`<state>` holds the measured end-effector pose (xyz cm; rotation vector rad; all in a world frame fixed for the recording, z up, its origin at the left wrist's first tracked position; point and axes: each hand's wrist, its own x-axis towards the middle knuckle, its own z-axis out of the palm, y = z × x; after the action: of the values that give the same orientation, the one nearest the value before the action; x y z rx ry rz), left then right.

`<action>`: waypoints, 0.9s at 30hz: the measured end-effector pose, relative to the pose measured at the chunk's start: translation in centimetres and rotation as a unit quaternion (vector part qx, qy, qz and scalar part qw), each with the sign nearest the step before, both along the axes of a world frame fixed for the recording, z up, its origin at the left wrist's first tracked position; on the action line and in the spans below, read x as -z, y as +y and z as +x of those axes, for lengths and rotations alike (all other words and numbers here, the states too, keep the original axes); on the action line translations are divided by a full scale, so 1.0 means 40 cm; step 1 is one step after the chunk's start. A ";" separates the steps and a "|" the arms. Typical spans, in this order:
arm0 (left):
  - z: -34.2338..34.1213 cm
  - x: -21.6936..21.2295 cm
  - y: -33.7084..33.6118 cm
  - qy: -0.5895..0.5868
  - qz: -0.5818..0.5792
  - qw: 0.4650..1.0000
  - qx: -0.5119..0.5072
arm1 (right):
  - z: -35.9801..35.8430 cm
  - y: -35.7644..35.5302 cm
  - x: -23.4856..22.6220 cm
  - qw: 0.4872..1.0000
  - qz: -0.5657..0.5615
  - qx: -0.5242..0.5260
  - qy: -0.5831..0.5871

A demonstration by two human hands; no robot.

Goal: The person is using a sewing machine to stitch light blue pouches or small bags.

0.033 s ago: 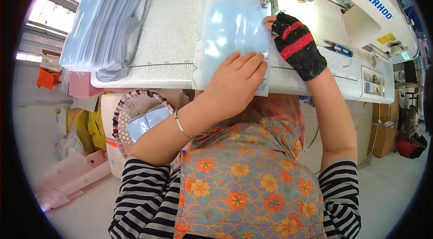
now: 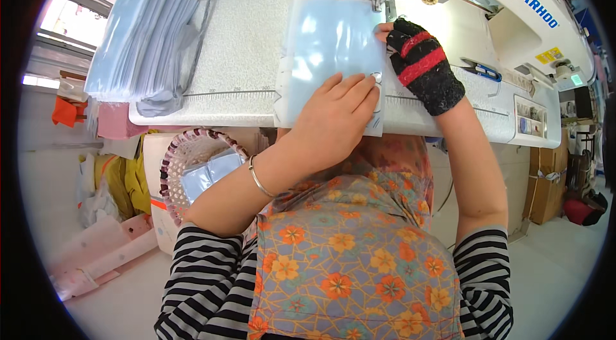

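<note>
A light blue, glossy plastic sheet with a clear margin lies flat on the sewing table, its far right corner by the presser foot. My left hand rests palm down on the sheet's near part, fingers stretched out, with a small round shiny spot beside the fingertips. My right hand wears a black fingerless glove with red stripes. Its fingers are bent and pinch the sheet's right edge just below the presser foot; the thumb is mostly hidden.
The sewing machine rises at the far right. Blue-handled thread snips lie right of the glove. A thick stack of similar blue sheets leans at the left with a grey tie. Below the table edge stands a woven basket holding blue pieces.
</note>
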<state>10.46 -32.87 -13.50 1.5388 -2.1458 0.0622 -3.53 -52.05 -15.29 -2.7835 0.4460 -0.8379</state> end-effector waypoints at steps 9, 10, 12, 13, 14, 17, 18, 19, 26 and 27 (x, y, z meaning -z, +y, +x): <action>-0.003 -0.013 -0.014 0.020 0.004 1.000 -0.014 | -0.001 0.004 -0.003 0.999 -0.029 0.014 0.020; -0.002 -0.014 -0.016 0.023 -0.003 1.000 -0.018 | -0.001 0.004 -0.003 0.999 -0.031 0.012 0.013; 0.001 -0.015 -0.020 0.033 0.006 0.999 -0.011 | -0.003 0.003 -0.004 0.999 -0.032 0.011 0.034; 0.002 -0.014 -0.021 0.032 0.006 0.999 -0.011 | -0.004 0.003 -0.005 0.999 -0.037 0.004 0.022; 0.003 -0.014 -0.022 0.038 0.003 0.999 -0.010 | -0.005 0.004 -0.007 0.999 -0.030 0.004 0.030; 0.004 -0.011 -0.024 0.033 -0.016 0.999 -0.011 | -0.005 0.010 -0.011 1.000 -0.005 0.007 0.021; 0.004 -0.009 -0.024 0.024 -0.033 0.999 -0.011 | -0.004 0.012 -0.012 1.000 0.014 0.015 0.014; 0.004 -0.008 -0.024 0.023 -0.033 0.999 -0.011 | -0.003 0.014 -0.013 1.000 0.011 0.012 0.005; 0.006 0.003 -0.035 0.007 -0.059 0.998 -0.021 | -0.004 0.018 -0.017 1.000 0.000 0.007 0.017; 0.007 0.003 -0.037 0.000 -0.064 0.998 -0.020 | -0.004 0.017 -0.016 1.000 0.003 0.010 0.026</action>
<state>10.74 -34.37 -13.61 1.5062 -2.0691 0.2095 -3.68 -51.35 -14.63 -2.8063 0.4846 -0.7683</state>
